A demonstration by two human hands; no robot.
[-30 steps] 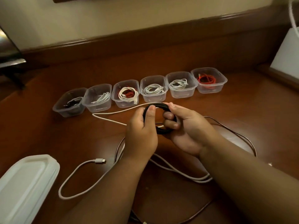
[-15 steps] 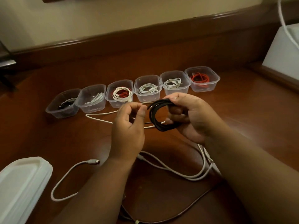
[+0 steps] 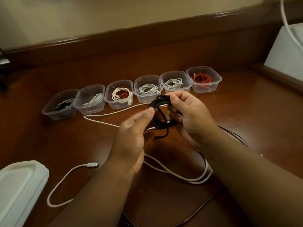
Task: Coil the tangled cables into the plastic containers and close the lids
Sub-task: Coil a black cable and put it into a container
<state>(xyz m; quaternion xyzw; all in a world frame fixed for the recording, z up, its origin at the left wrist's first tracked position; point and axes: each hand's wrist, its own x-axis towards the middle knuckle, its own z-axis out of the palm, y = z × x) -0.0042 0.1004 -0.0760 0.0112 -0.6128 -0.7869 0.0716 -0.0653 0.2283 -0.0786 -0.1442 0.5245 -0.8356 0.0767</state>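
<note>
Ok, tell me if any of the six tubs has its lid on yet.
No: all six tubs stand open in a row with coiled cables showing inside, while the lids sit stacked near the left.

Both hands are up over the counter (image 3: 246,115) working a black cable coil (image 3: 159,112). The right hand (image 3: 191,115) grips the coil on its right side, fingers curled round the loops, and the left hand (image 3: 132,138) pinches the left edge with thumb and fingertips. A short black tail hangs off the bottom.

On the far side sits a row of six clear containers (image 3: 148,89), all lidless, each with a coiled cable inside: white, red or dark. A loose white cable (image 3: 68,176) sprawls across the near counter, with a thin dark one too. A stack of white lids (image 3: 19,185) is at near left.
</note>
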